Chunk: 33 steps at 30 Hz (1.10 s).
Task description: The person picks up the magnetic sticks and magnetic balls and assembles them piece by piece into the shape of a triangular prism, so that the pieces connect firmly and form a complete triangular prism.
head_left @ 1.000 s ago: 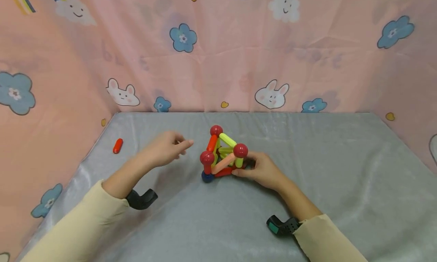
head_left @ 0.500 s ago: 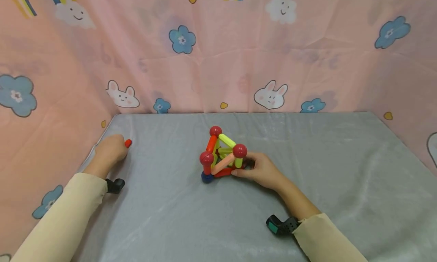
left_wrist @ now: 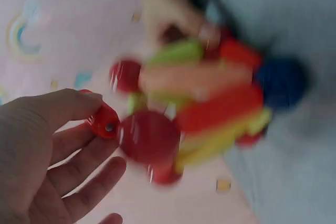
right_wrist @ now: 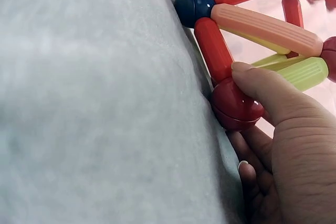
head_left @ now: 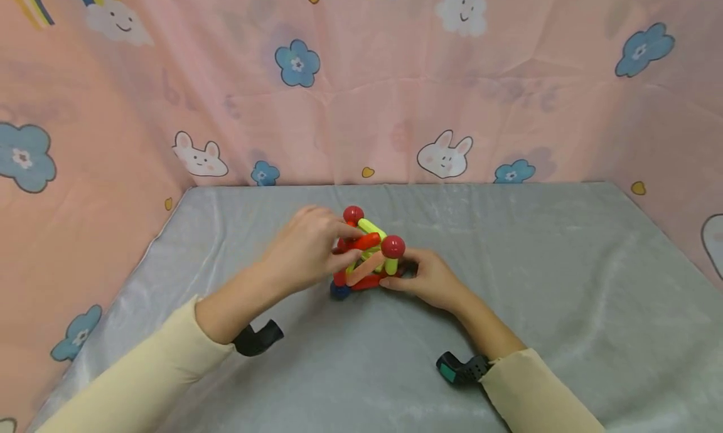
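A framework of magnetic rods and balls (head_left: 366, 271) stands mid-table, with red, yellow-green and peach rods, red balls and one dark blue ball (right_wrist: 195, 8) at a bottom corner. My left hand (head_left: 307, 248) pinches a loose red magnetic rod (head_left: 367, 241) between thumb and fingers, over the top of the framework. In the left wrist view that rod (left_wrist: 103, 121) has its metal-tipped end right beside a top red ball (left_wrist: 149, 137). My right hand (head_left: 432, 279) grips the framework's lower right corner, thumb and fingers around a bottom red ball (right_wrist: 237, 104).
A grey cloth (head_left: 508, 282) covers the table. Pink patterned curtain (head_left: 361, 94) hangs behind it and along the sides. Each wrist carries a black camera, the left one (head_left: 257, 337) below the forearm and the right one (head_left: 462, 368) near the sleeve cuff.
My left hand reached to the far left, picked up the red rod lying there, and brought it back over the framework. My right hand has kept its grip on the corner.
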{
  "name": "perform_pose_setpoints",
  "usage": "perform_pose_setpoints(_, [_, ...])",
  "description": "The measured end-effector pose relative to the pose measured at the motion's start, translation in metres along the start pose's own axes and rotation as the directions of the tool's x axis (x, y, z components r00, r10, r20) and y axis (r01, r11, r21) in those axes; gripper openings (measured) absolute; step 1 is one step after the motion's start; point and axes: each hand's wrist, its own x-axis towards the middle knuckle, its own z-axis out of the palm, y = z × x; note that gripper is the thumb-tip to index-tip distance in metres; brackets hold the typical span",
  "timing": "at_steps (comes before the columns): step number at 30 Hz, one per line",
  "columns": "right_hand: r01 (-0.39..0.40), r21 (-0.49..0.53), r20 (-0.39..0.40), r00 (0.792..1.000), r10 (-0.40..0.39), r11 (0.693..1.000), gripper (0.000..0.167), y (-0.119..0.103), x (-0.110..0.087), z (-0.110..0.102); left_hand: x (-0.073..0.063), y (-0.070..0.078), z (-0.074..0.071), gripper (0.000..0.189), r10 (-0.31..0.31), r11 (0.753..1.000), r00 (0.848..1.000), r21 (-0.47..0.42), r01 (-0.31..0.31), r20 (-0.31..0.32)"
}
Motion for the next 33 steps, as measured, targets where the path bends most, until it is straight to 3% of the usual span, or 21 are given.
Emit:
perform_pose_setpoints(2, [0.004, 0.000, 0.000, 1.000, -0.004, 1.000, 0.034, 0.000, 0.000, 0.000, 0.004, 0.011, 0.008, 0.018, 0.077, 0.994, 0.997, 0.076, -0.077, 0.007])
perform_pose_setpoints(4, [0.005, 0.003, 0.004, 1.000, -0.005, 1.000, 0.034, -0.001, 0.000, 0.000, 0.005, 0.016, 0.012, 0.017, 0.095, 0.990, 0.995, 0.108, -0.095, 0.012])
perform_pose_setpoints(9, [-0.001, 0.004, 0.007, 1.000, 0.001, 1.000, 0.033, -0.002, 0.003, 0.003, 0.001, 0.015, 0.015, 0.011, 0.084, 0.984, 0.996, 0.160, -0.079, -0.023])
perform_pose_setpoints(14, [-0.008, -0.007, -0.006, 1.000, 0.008, 1.000, 0.031, -0.001, 0.002, 0.001, 0.000, 0.016, 0.016, 0.011, 0.082, 0.972, 0.997, 0.221, -0.077, -0.011])
perform_pose_setpoints(18, [-0.010, 0.003, -0.002, 1.000, 0.010, 1.000, 0.031, -0.001, 0.000, 0.000, -0.001, 0.017, 0.018, 0.012, 0.068, 0.977, 0.998, 0.205, -0.066, -0.003])
perform_pose_setpoints(21, [-0.011, 0.010, 0.003, 1.000, 0.011, 1.000, 0.032, -0.001, 0.001, 0.001, -0.006, 0.014, 0.018, 0.018, 0.025, 0.990, 1.000, 0.136, -0.024, -0.007])
perform_pose_setpoints(25, [-0.008, 0.005, 0.002, 1.000, 0.008, 1.000, 0.033, -0.001, 0.002, 0.002, -0.017, 0.009, 0.018, 0.026, -0.089, 0.995, 0.995, 0.038, 0.091, -0.047])
perform_pose_setpoints(29, [0.010, 0.003, -0.003, 1.000, -0.010, 1.000, 0.032, 0.000, 0.003, 0.000, -0.025, 0.007, 0.021, 0.037, -0.218, 0.976, 0.973, -0.034, 0.216, -0.074])
perform_pose_setpoints(33, [0.017, 0.004, -0.004, 1.000, -0.017, 1.000, 0.031, 0.000, 0.002, 0.000, -0.028, 0.007, 0.025, 0.046, -0.324, 0.940, 0.944, -0.138, 0.312, -0.069])
